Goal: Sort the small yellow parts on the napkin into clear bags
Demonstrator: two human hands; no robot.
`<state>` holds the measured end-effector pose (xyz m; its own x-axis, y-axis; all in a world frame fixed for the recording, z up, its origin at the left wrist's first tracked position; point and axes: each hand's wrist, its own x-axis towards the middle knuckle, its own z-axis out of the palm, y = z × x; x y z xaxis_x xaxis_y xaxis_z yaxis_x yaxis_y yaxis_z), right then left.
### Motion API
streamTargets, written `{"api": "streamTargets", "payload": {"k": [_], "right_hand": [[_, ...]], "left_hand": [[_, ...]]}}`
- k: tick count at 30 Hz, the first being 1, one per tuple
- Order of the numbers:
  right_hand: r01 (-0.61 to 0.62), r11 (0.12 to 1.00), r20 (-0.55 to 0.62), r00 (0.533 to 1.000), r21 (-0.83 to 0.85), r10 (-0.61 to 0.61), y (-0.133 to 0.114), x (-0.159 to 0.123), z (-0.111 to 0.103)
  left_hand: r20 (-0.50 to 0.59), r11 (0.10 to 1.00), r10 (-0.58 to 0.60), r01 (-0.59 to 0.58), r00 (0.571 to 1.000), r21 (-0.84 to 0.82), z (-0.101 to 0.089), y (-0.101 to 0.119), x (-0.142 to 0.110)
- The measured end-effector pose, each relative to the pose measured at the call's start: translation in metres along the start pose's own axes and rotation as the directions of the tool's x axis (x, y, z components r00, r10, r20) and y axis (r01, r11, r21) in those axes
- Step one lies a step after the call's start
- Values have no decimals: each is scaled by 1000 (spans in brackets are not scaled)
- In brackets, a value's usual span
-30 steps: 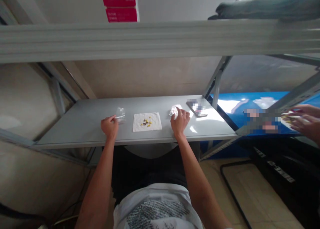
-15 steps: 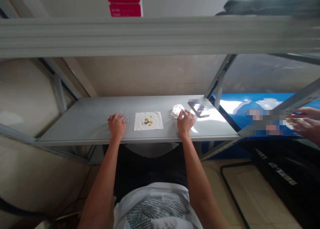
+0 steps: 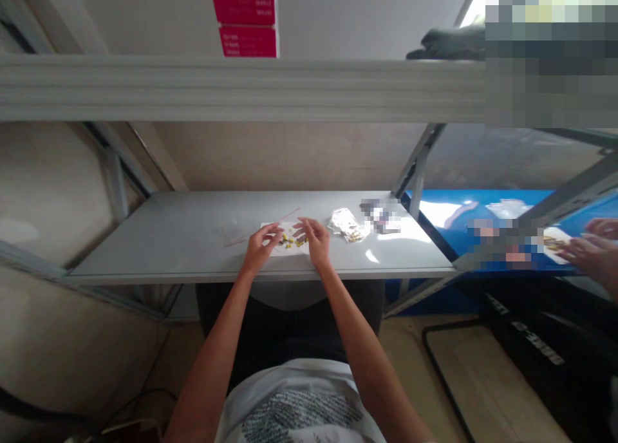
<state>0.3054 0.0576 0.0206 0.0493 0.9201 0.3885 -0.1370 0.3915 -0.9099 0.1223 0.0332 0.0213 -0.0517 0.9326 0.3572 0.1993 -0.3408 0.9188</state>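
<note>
Well, across the left of the grey metal counter (image 3: pixel 145 240) slants a thin pink straw (image 3: pixel 239 239), running toward the left hand (image 3: pixel 262 246); its fingers curl, but whether they pinch the straw I cannot tell. Yellow pieces (image 3: pixel 292 241) lie scattered on a white napkin (image 3: pixel 298 251), with the right hand (image 3: pixel 313 240) just above them, fingers spread. More yellow pieces sit at the lower end of a crumpled foil packet (image 3: pixel 344 223), beside a blurred object (image 3: pixel 381 216). At far right, a co-worker's hand (image 3: pixel 596 253) works over the blue surface.
</note>
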Motion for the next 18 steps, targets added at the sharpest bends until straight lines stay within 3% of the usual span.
{"api": "streamTargets", "payload": {"k": [2, 4, 8, 13, 18], "right_hand": [[-51, 998, 153, 987, 28, 46, 1, -5, 8], [-102, 993, 256, 963, 53, 85, 0, -9, 11], [-179, 978, 317, 939, 110, 136, -8, -12, 11], [-248, 965, 409, 892, 81, 195, -11, -14, 12], [-211, 977, 501, 844, -19, 192, -10, -17, 9]], "left_hand": [[32, 994, -49, 52, 998, -100, 12, 1, 0], [-1, 977, -103, 101, 995, -187, 12, -2, 1], [-52, 935, -190, 165, 980, -313, -7, -12, 3], [173, 938, -194, 234, 966, -256, -20, -12, -2], [216, 957, -186, 227, 958, -183, -18, -4, -8]]}}
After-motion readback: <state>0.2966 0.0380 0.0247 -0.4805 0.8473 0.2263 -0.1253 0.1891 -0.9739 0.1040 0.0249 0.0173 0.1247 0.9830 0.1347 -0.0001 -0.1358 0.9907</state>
